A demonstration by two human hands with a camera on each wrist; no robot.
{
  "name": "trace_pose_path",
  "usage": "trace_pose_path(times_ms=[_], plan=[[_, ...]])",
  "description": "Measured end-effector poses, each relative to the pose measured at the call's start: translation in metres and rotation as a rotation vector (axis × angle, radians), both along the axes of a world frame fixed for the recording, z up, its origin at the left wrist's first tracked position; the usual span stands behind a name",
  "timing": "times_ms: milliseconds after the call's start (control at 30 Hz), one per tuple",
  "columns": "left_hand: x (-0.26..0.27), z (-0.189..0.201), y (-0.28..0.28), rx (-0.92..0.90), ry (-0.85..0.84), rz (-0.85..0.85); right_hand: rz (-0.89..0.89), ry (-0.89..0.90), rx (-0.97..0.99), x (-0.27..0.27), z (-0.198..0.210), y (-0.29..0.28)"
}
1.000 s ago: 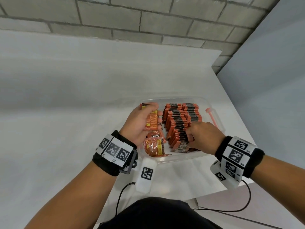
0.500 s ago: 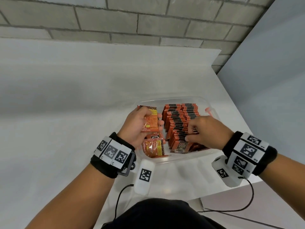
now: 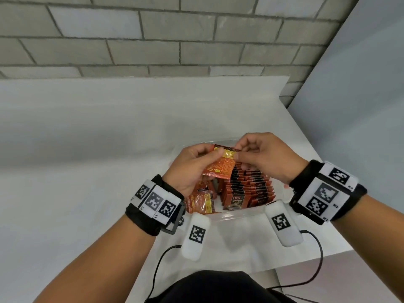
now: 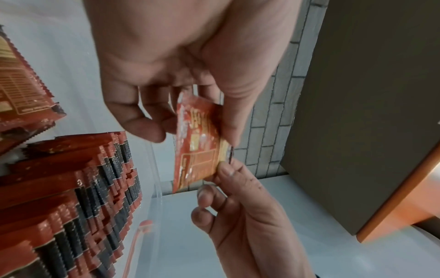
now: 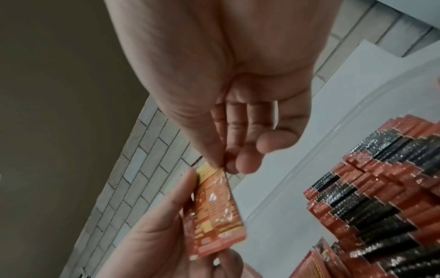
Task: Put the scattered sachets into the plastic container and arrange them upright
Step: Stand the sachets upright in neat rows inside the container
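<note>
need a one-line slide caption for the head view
Left hand and right hand together pinch one orange foil sachet above the clear plastic container holding upright rows of sachets.

We hold our left hand and right hand raised close together, forearms angled inward; both pinch one orange sachet between thumb and fingers, the remaining fingers loosely curled.

Orange sachet between both hands, above the plastic container.
</note>
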State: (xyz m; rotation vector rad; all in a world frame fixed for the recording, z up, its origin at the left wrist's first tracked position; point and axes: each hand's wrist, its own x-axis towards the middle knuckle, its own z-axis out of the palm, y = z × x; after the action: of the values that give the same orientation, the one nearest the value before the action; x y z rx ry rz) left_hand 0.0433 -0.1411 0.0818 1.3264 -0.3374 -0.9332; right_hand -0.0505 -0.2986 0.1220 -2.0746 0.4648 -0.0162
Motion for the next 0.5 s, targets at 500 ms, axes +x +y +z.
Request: trace_pose_path(times_ms=[500], plan=[[0.002,0.001,-0.010,-0.014,0.157,0.133,0.105,-0.214,-0.358,-0.023,-0.020,-0.010]])
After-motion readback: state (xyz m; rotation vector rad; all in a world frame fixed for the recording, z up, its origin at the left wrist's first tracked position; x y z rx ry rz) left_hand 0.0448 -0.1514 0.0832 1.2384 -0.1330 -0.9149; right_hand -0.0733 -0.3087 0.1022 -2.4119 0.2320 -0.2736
